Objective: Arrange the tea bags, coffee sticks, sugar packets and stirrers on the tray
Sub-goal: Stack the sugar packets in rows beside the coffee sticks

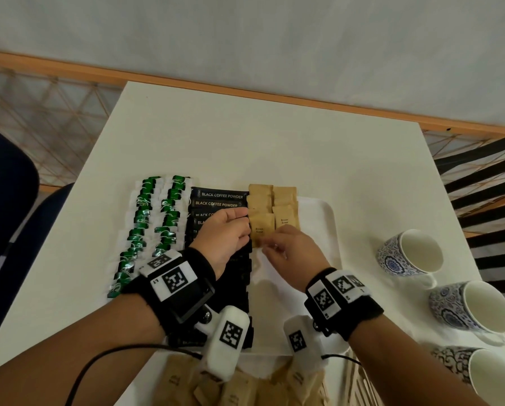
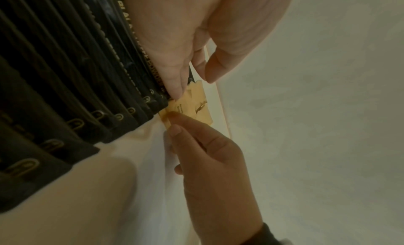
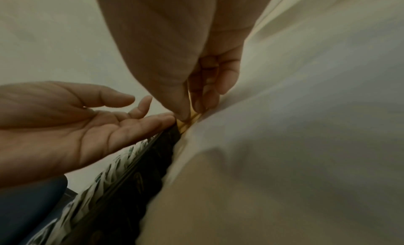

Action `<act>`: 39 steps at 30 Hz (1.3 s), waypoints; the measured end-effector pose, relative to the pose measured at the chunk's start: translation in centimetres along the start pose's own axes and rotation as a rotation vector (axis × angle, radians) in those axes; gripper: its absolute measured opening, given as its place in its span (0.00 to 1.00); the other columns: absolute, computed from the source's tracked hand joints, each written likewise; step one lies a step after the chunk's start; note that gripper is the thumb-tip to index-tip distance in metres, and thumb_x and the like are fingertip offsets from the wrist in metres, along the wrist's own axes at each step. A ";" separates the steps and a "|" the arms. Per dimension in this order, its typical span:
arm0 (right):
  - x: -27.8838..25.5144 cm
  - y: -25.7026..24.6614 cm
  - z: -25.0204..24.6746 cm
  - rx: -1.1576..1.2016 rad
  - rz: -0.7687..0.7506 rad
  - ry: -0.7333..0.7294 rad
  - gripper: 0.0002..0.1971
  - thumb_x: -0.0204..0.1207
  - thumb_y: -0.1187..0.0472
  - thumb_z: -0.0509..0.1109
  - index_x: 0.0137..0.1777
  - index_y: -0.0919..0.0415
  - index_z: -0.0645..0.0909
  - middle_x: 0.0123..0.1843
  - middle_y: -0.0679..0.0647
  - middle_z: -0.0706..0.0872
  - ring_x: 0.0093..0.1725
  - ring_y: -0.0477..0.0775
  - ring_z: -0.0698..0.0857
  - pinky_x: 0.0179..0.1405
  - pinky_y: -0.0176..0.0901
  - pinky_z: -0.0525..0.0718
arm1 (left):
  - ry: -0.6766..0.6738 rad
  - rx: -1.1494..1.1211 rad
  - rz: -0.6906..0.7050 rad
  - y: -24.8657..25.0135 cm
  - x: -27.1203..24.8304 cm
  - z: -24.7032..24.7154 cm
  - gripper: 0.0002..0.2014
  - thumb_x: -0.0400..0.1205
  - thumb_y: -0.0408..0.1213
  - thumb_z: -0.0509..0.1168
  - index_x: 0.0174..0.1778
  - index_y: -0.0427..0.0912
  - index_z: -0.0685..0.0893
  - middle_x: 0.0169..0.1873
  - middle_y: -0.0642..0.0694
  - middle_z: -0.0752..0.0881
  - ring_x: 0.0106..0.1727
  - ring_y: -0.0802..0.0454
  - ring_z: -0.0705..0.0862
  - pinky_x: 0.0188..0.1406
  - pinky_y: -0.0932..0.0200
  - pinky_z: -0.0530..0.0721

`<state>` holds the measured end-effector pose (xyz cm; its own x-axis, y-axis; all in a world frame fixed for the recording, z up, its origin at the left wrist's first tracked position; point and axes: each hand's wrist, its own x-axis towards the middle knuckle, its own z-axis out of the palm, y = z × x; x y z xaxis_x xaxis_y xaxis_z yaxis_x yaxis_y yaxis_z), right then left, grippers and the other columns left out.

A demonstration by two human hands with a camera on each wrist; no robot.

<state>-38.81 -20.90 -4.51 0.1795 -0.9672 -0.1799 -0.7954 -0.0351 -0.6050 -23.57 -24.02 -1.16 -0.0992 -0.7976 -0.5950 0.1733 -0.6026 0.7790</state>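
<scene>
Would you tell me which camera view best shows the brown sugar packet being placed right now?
The head view: the sugar packet lies flat beside the coffee sticks, label legible, right hand pinching its near edge. The left wrist view shows it smaller, foreshortened. The right wrist view shows only a corner between the fingers.

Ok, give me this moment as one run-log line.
step: placing brown sugar packet beside coffee sticks | right hand: pinches packet | left hand: fingers straight, steadying | tray: sugar columns unfinished
</scene>
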 end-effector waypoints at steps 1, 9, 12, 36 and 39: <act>0.1 -0.1 0.0 0.008 0.002 0.003 0.13 0.80 0.61 0.65 0.62 0.55 0.85 0.50 0.47 0.76 0.45 0.45 0.75 0.48 0.31 0.70 | 0.001 0.002 0.001 0.1 -0.1 0.0 0.11 0.84 0.25 0.60 0.59 0.40 0.79 0.54 0.43 0.83 0.58 0.51 0.83 0.62 0.58 0.80; -2.1 -1.7 -2.6 0.016 0.045 -0.016 0.10 0.80 0.57 0.65 0.57 0.48 0.87 0.49 0.43 0.83 0.43 0.40 0.77 0.48 0.31 0.72 | -0.033 0.062 0.036 0.6 -3.0 -1.4 0.09 0.84 0.27 0.60 0.52 0.44 0.80 0.44 0.44 0.86 0.45 0.51 0.86 0.48 0.58 0.85; -5.1 -2.4 -3.3 -0.014 0.053 -0.065 0.09 0.80 0.56 0.66 0.54 0.45 0.87 0.47 0.41 0.84 0.41 0.38 0.78 0.48 0.34 0.76 | -0.104 0.188 0.034 0.0 -5.4 -2.3 0.09 0.83 0.25 0.62 0.53 0.42 0.81 0.36 0.45 0.86 0.34 0.54 0.84 0.34 0.64 0.84; -18.8 -3.6 3.0 -0.479 0.076 -0.256 0.28 0.76 0.46 0.66 0.76 0.45 0.66 0.70 0.47 0.73 0.68 0.51 0.74 0.58 0.43 0.78 | -0.496 1.766 0.489 -10.9 -14.7 -7.7 0.41 0.72 0.67 0.66 0.79 0.62 0.57 0.68 0.52 0.66 0.66 0.49 0.70 0.61 0.48 0.79; -18.7 -4.5 3.1 -0.526 0.040 -0.261 0.25 0.78 0.49 0.62 0.75 0.48 0.67 0.67 0.50 0.77 0.65 0.53 0.76 0.55 0.44 0.78 | -0.489 1.811 0.510 -10.7 -14.7 -6.9 0.32 0.77 0.62 0.62 0.76 0.58 0.61 0.64 0.48 0.68 0.62 0.47 0.73 0.53 0.50 0.80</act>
<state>-36.80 -1.89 -0.89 0.2269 -0.8785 -0.4205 -0.9729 -0.1843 -0.1399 -17.18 -5.62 -2.11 -0.6508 -0.6229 -0.4342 -0.7540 0.5976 0.2729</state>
